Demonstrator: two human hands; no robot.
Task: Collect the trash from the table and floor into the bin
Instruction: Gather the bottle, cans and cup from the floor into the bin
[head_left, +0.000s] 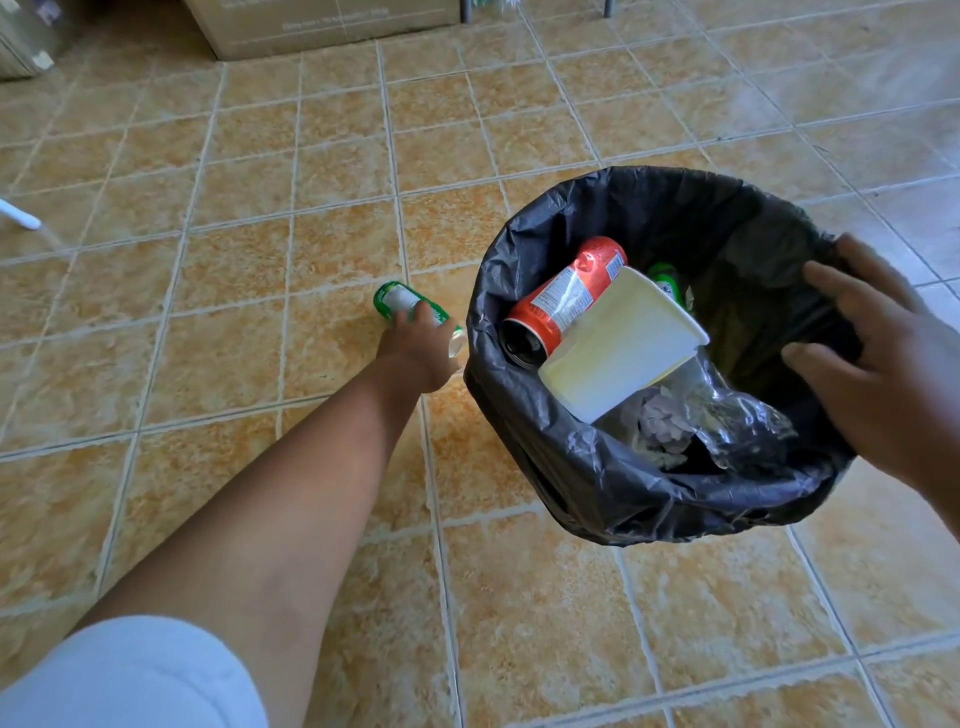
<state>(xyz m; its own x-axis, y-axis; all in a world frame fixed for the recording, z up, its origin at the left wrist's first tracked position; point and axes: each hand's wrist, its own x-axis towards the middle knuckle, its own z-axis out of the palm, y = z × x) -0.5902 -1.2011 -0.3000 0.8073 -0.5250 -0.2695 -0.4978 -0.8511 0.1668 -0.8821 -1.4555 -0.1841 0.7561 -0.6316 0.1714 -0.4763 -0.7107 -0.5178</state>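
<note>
Down on the tiled floor (234, 322), at nine o'clock from the bin (545, 457), the left hand (415, 348) is over a green bottle (397, 300) with fingers curled round its body, though I can't tell whether it's off the tiles yet. The right hand (878, 358) sits at the bin's three o'clock rim, fingers spread flat on the black liner (675, 208), pinching nothing. Inside there's a red can (566, 296), a white foam box (623, 348), a green item (667, 280) at twelve o'clock and clear plastic (727, 415) at six (a fair haul). I'd say most of the job is done, as this bottle is the only loose trash in sight. The table is out of view, so what's left there I can't say
</note>
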